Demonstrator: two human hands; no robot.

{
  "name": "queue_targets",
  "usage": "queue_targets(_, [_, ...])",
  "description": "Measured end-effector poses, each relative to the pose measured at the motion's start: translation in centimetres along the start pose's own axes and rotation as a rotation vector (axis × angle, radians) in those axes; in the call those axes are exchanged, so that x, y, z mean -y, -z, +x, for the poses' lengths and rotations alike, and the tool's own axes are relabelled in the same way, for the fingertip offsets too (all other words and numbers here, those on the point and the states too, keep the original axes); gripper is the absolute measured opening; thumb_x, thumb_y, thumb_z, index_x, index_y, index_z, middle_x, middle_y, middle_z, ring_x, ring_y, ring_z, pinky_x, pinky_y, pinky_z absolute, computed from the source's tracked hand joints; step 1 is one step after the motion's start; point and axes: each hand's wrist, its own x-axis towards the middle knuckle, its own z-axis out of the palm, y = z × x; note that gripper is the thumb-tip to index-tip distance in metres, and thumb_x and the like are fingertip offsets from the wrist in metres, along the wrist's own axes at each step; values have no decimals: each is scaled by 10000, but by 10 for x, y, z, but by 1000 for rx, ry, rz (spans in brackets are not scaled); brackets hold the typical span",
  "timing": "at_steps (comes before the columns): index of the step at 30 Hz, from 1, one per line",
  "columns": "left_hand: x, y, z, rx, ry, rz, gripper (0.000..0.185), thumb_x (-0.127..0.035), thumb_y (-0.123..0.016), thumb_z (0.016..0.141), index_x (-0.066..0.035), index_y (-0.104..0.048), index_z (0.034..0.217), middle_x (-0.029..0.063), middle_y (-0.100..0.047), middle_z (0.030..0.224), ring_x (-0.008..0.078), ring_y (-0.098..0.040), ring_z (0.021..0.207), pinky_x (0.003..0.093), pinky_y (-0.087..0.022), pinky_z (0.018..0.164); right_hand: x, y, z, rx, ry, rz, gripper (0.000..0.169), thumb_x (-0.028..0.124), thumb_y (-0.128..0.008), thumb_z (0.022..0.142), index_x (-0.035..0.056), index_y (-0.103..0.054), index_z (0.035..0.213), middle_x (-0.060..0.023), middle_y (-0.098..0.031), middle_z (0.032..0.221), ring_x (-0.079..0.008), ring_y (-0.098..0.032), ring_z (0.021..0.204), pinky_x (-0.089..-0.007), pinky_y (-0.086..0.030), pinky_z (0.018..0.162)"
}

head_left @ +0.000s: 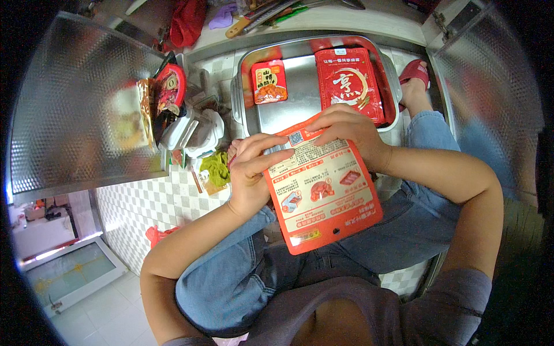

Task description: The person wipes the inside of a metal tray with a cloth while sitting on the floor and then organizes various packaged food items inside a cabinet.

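Both hands hold a red and cream food packet [322, 186] above my lap, its printed back turned up. My left hand [255, 173] grips its left edge near the far end. At the far right corner, my right hand [352, 134] has its fingers spread over the top. Just beyond lies a rectangular stainless steel tray [294, 116] on the floor. Inside it, a small red sauce pouch [270, 82] lies at the left, and a larger red packet [348, 82] fills the right side. More red packaging shows beneath that larger packet.
Plastic containers [194, 129] and a red-rimmed black package [171, 88] crowd the left side. Near them lies a green bundle [215, 168]. Textured cabinet doors [86, 99] stand open on both sides. On the cabinet shelf ahead are a wooden-handled tool [240, 27] and a purple cloth [223, 16].
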Motion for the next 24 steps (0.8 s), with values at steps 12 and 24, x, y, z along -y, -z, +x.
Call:
queue_targets(12, [9,-8,-9,67,548,-322,187,-94,-654,798,35,-601,922,70,-643,864,96,-575,745,240,-475,686,-3,-1,-6,249,-598,328,312,190,-660,772,57,-501,1006,-111,-588,1054,-199,-588,921,-314,-473,773])
queue_targets(24, [26,-17,-17,68,1004,-902,292,-77,-517,881,-45,-476,1169,71,-607,1026,137,-607,837,260,-521,688,-21,-30,-16,62,-1125,963,325,75,-630,796,-4,-498,1082,-100,-608,963,-143,-610,815,-274,-514,679])
